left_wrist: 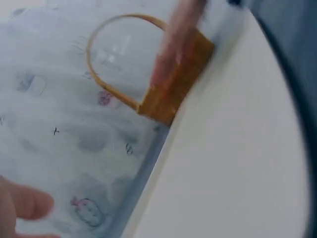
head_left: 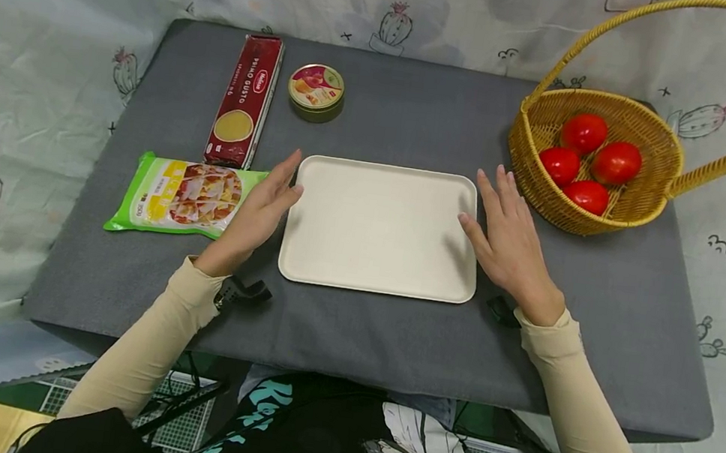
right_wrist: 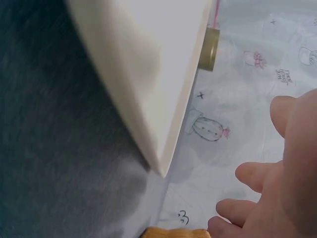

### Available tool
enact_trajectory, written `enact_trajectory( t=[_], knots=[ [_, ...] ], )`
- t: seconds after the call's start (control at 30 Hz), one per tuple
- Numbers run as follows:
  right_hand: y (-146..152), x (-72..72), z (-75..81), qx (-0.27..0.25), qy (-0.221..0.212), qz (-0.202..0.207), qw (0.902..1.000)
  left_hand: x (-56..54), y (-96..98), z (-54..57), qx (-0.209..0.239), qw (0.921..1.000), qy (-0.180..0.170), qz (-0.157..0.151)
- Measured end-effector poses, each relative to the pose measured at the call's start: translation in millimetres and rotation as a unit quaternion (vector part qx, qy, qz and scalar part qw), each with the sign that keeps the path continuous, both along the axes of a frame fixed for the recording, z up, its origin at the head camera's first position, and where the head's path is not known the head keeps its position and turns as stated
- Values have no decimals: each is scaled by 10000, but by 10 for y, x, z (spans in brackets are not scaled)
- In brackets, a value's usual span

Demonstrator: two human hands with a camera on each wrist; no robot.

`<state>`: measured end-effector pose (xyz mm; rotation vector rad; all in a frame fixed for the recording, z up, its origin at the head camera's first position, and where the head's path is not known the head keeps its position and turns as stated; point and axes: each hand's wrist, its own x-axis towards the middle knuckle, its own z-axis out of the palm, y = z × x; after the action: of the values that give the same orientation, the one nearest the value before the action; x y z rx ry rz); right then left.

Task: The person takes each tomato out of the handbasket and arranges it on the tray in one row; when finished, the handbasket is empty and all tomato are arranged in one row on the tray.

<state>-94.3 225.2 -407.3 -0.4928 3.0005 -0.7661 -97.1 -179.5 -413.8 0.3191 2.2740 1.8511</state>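
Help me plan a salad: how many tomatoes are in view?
4, all in the yellow basket: one tomato at the back, one at right, one at left, one in front. Another hidden beneath them can't be ruled out.

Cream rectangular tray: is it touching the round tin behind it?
Apart. The head view shows a strip of grey tablecloth between the far edge of the cream rectangular tray and the base of the round tin.
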Motion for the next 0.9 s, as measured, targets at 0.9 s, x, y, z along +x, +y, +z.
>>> enact_trajectory(
  t=[0.9],
  knots=[
    [1181,-1221,955,-718,-1319,-1928,9697,51,73,-330,574,9958,-35,711]
  ],
)
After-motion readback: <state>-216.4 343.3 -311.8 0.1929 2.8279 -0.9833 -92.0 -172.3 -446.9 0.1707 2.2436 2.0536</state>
